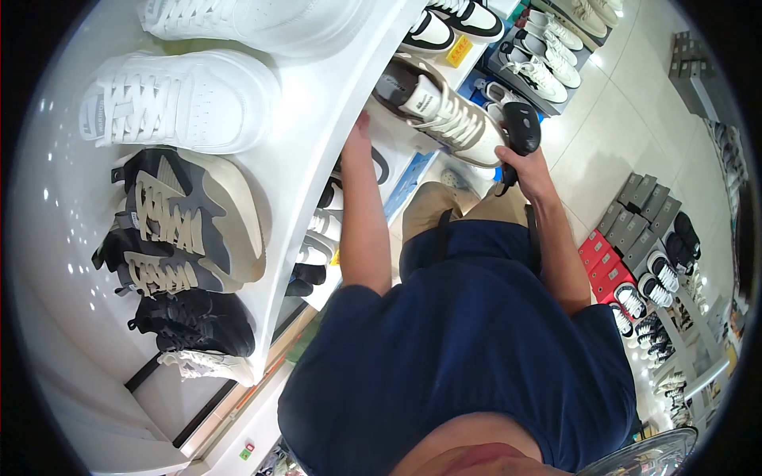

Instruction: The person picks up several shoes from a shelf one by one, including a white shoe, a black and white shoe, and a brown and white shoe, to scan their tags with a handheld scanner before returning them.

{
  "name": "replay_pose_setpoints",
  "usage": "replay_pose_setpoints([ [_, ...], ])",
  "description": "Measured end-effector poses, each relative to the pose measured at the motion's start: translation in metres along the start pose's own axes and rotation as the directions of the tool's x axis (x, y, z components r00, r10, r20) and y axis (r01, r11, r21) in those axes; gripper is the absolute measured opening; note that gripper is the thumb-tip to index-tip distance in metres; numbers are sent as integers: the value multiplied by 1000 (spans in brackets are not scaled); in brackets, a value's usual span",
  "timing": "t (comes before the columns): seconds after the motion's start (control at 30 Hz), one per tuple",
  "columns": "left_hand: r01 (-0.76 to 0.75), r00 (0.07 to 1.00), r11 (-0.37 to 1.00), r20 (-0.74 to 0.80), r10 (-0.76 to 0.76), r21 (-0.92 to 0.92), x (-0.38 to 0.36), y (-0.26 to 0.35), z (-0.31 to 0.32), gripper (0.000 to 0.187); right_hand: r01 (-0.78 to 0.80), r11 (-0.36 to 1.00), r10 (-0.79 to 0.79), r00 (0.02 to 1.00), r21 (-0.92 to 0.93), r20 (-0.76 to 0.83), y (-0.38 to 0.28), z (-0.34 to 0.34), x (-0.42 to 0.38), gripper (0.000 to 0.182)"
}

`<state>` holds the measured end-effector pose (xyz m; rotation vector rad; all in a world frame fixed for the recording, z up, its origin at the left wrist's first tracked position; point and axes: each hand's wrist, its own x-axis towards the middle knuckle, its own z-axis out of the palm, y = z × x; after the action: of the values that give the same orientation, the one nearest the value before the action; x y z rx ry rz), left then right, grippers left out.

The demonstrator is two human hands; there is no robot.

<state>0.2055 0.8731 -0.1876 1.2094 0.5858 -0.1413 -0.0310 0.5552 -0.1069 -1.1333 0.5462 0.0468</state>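
My right hand (524, 163) is closed around a black handheld barcode scanner (521, 127), its rounded head pointing up and away from me. Just left of the scanner is a cream and beige lace-up sneaker (456, 119), its toe right by my right thumb and its dark inside facing the shelf. My left hand (359, 133) reaches in at the edge of the white shelf (317, 111), below and left of the sneaker. The shelf edge hides most of its fingers, and I cannot tell what they touch.
On the upper shelf at left stand a white sneaker (175, 99), a grey sneaker (190, 210) and a black shoe (202, 321). Black-and-white sneakers (452, 24) sit above, near a yellow tag (459, 51). Red shoeboxes (603, 262) and grey shoeboxes (635, 222) are stacked on the right.
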Motion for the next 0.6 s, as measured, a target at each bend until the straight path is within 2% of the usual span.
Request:
replay_pose_setpoints([
  [0.07,64,998,987,13,-62,-149,-58,9,4,54,-23,999,25,999,-46,46,-1,13,8,55],
  [0.1,60,998,987,14,-59,-149,-88,18,9,54,-29,998,33,997,-62,70,3,19,15,53],
  [0.13,108,994,980,-1,-110,-166,-117,27,15,63,-7,997,14,996,-79,90,6,29,22,50],
  [0.17,156,987,970,-16,-162,-184,-132,32,18,72,14,995,-3,994,-96,111,7,40,27,48],
  [0.2,154,987,970,-16,-160,-186,-133,32,14,72,33,996,-21,990,-79,139,0,55,27,42],
  [0.27,79,963,985,266,-37,-150,-132,29,2,76,91,988,-65,980,-128,189,15,72,40,35],
  [0.3,77,964,985,264,-34,-153,-134,34,4,76,120,985,-92,973,-126,213,19,82,44,34],
  [0.37,-275,945,959,202,256,73,-133,46,13,73,94,990,-66,969,-109,237,23,96,52,30],
  [0.4,-341,935,933,140,326,110,-113,37,4,73,65,990,-28,963,-128,269,24,102,56,34],
  [0.5,-386,914,920,167,370,69,-90,43,1,68,27,980,33,955,-197,295,24,120,61,37],
  [0.6,-322,941,947,109,319,4,-80,46,7,65,-6,976,62,966,-220,249,30,131,73,41],
])
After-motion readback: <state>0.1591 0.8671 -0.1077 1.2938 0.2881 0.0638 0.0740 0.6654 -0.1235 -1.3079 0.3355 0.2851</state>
